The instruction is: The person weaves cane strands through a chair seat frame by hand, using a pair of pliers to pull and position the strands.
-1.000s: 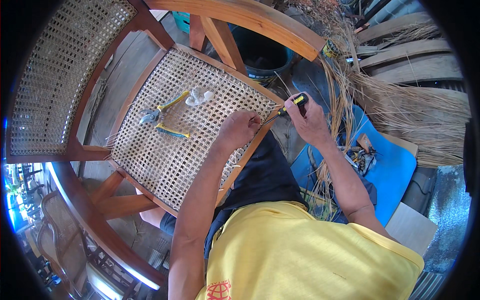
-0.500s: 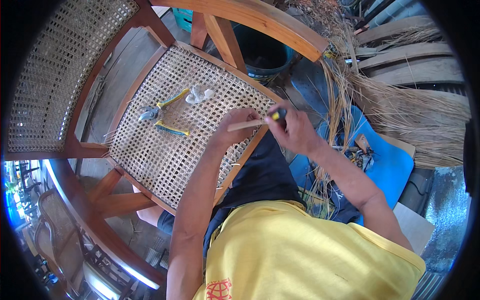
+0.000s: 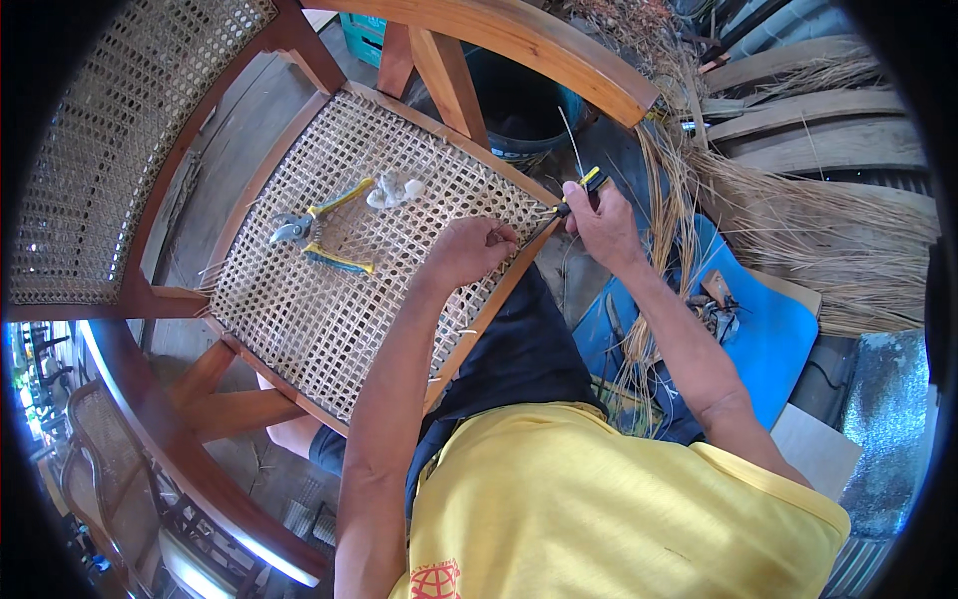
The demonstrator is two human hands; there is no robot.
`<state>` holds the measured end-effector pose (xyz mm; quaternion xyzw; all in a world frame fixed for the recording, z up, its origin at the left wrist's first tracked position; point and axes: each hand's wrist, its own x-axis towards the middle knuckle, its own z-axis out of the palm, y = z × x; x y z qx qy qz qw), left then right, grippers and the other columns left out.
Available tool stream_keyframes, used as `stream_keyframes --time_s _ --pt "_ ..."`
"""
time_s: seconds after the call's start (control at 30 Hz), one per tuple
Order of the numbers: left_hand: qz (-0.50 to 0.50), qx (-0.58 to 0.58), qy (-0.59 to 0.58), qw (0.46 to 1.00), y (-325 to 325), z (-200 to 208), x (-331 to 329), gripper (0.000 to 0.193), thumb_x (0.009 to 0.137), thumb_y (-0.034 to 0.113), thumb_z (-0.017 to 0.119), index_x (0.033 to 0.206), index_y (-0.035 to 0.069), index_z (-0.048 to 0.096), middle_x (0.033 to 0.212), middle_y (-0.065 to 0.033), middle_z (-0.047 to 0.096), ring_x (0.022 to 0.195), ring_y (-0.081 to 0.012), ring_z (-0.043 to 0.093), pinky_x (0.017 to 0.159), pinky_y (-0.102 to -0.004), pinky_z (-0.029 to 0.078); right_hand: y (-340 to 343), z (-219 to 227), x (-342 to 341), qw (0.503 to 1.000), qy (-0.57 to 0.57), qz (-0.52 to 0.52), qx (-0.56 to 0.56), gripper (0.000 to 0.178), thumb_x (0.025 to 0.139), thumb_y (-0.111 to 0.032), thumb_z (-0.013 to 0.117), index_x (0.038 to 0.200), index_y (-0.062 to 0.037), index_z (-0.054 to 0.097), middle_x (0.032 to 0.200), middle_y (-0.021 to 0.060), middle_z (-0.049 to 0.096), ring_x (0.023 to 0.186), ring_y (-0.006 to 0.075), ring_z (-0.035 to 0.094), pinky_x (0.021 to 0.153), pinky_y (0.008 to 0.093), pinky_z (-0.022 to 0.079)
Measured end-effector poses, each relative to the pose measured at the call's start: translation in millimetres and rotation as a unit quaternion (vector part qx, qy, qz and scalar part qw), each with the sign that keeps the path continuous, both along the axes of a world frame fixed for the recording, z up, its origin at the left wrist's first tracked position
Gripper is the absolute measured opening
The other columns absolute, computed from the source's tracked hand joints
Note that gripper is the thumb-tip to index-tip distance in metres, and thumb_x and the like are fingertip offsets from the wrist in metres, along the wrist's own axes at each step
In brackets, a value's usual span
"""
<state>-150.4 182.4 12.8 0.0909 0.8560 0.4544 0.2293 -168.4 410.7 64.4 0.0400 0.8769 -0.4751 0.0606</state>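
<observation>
In front of me is a wooden chair seat (image 3: 329, 270) woven with cane in an open mesh. My right hand (image 3: 605, 228) is closed round a small tool with a black and yellow handle (image 3: 595, 180). Its dark lower end meets the seat frame near the right corner, beside some loose cane ends. A thin pale strand (image 3: 571, 140) sticks up just above that hand. Over the weave near the right edge, my left hand (image 3: 471, 250) has its fingers curled together; what they hold, if anything, is hidden. Yellow-and-blue-handled pruning shears (image 3: 314, 230) lie spread on the seat.
A crumpled whitish lump (image 3: 395, 190) lies beside the shears. The curved wooden armrest (image 3: 519, 40) arches over the far side, with a dark bucket (image 3: 519, 110) behind it. Bundles of loose cane strands (image 3: 798, 230) and a blue plastic piece (image 3: 763, 329) are at right.
My right hand has moved away from the left, bringing the tool to the seat's right corner. The flat pale strip between my hands no longer shows. My left hand stays nearly in place.
</observation>
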Motion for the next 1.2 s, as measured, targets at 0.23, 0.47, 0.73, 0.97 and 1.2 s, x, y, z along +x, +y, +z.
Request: stream_keyframes --time_s 0.23,0.47,0.73,0.97,1.2 --pt "-0.010 -0.018 0.007 1.000 1 2 1 0.027 0.087 0.027 0.072 0.106 0.008 0.078 0.087 -0.0107 0.075 0.079 -0.0206 0.072 0.079 -0.0350 0.056 6 -4 6 0.999 -0.008 -0.043 -0.007 0.038 0.098 -0.036 0.065 0.094 0.0022 0.063 0.067 0.0072 0.068 0.064 0.0136 0.067 0.063 0.0308 0.053" --pt "-0.005 -0.010 -0.009 1.000 3 8 0 0.024 0.086 0.026 0.071 0.103 0.012 0.079 0.093 -0.0103 0.077 0.089 -0.0264 0.074 0.085 -0.0395 0.057 12 -6 16 0.996 0.006 -0.068 -0.060 0.032 0.100 -0.031 0.065 0.092 -0.0002 0.062 0.068 0.0039 0.065 0.064 0.0099 0.064 0.062 0.0278 0.051" --pt "0.006 -0.054 0.065 0.996 12 8 11 0.021 0.085 0.021 0.069 0.102 0.011 0.077 0.086 -0.0123 0.074 0.084 -0.0257 0.073 0.080 -0.0392 0.056 10 1 14 0.996 0.007 -0.028 -0.085 0.031 0.100 -0.031 0.064 0.092 -0.0007 0.061 0.068 0.0029 0.065 0.063 0.0090 0.063 0.060 0.0271 0.050" --pt "0.037 -0.058 0.092 0.993 17 6 17 0.020 0.085 0.020 0.065 0.100 0.011 0.076 0.088 -0.0141 0.074 0.087 -0.0291 0.073 0.083 -0.0417 0.056 9 -6 14 0.998 0.015 -0.023 -0.059 0.031 0.100 -0.032 0.064 0.093 -0.0013 0.062 0.067 0.0025 0.065 0.063 0.0091 0.063 0.061 0.0275 0.050" --pt "0.039 -0.059 0.061 0.996 16 7 15 0.021 0.084 0.022 0.065 0.099 0.012 0.077 0.089 -0.0141 0.074 0.087 -0.0294 0.073 0.082 -0.0415 0.056 11 -5 14 0.997 0.012 -0.021 -0.073 0.032 0.100 -0.032 0.065 0.093 -0.0011 0.062 0.068 0.0025 0.065 0.064 0.0087 0.063 0.062 0.0270 0.050"
